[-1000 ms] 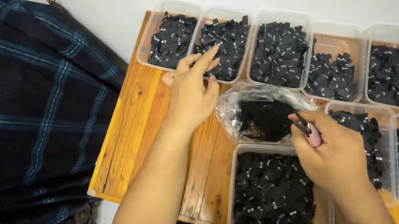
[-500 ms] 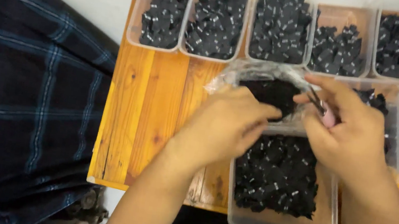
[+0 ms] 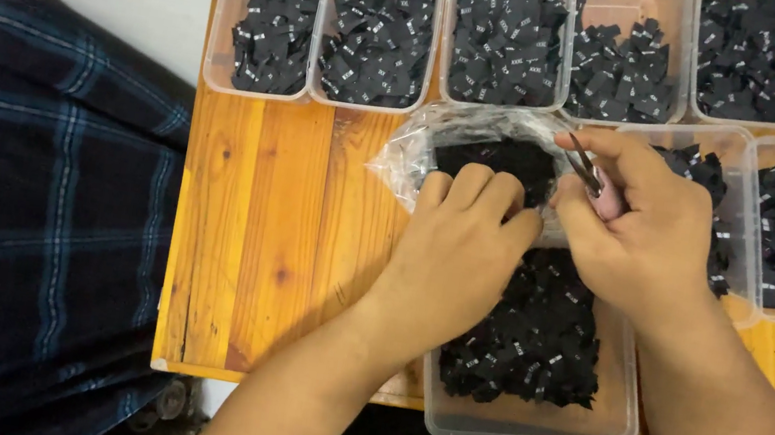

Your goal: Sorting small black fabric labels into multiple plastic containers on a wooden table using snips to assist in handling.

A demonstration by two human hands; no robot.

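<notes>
Tags (image 3: 533, 334) already fill the tub (image 3: 616, 421) at the table's (image 3: 250, 259) near edge, and the tubs (image 3: 277, 30) along its far edge hold heaps too; the bag (image 3: 417, 151) lying just beyond the near tub is dark with more, so I judge plenty is left. My left hand (image 3: 458, 258) curls over the bag's mouth, fingers bent and pressing the plastic. My right hand (image 3: 643, 233) is closed round pink-handled snips (image 3: 595, 181), blades pointing toward the bag.
</notes>
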